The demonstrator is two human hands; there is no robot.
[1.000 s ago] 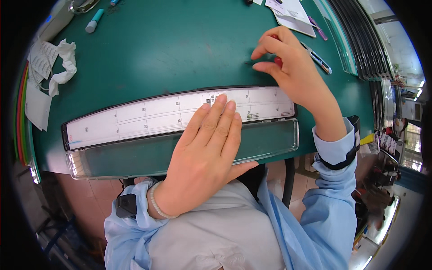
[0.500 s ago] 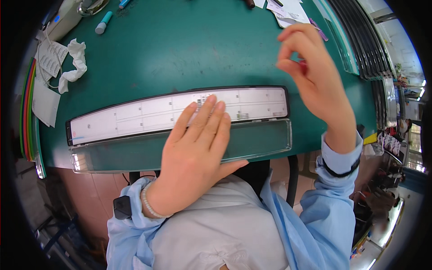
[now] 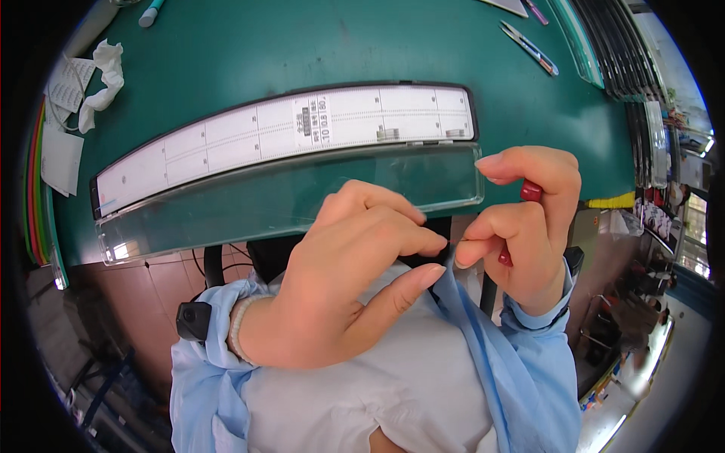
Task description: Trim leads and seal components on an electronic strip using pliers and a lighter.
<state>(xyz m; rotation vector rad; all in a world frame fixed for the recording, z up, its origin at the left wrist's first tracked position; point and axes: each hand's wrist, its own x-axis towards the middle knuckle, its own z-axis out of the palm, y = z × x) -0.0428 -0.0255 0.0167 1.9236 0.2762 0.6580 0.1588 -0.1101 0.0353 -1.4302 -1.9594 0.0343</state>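
My right hand (image 3: 521, 226) is closed, its fingers curled round a dark red rod-like object (image 3: 532, 190) that mostly hides in the palm. Its thumb and a fingertip pinch together; anything thin between them is too small to make out. Facing that pinch, my left hand (image 3: 340, 272) is held palm down with bent fingers, thumb and forefinger apart, their tips close to the right hand's. Beyond both hands lies a long, narrow case: a dark-edged tray (image 3: 219, 162) with a white printed card in it, and a clear lid (image 3: 302, 181) folded open toward me.
A slim metal pointed tool (image 3: 529, 47), like snips or tweezers, lies at the far right of the green table (image 3: 325, 53). Dark stacked cases (image 3: 604, 49) stand along the right side. Crumpled tissue (image 3: 104, 84) and papers (image 3: 63, 155) are at the left, with a teal tube (image 3: 151, 13) farther back.
My left hand has lifted off the printed card and drawn back toward me. My right hand has come down and nearer to meet it. The view has shifted, and the pointed tool now shows.
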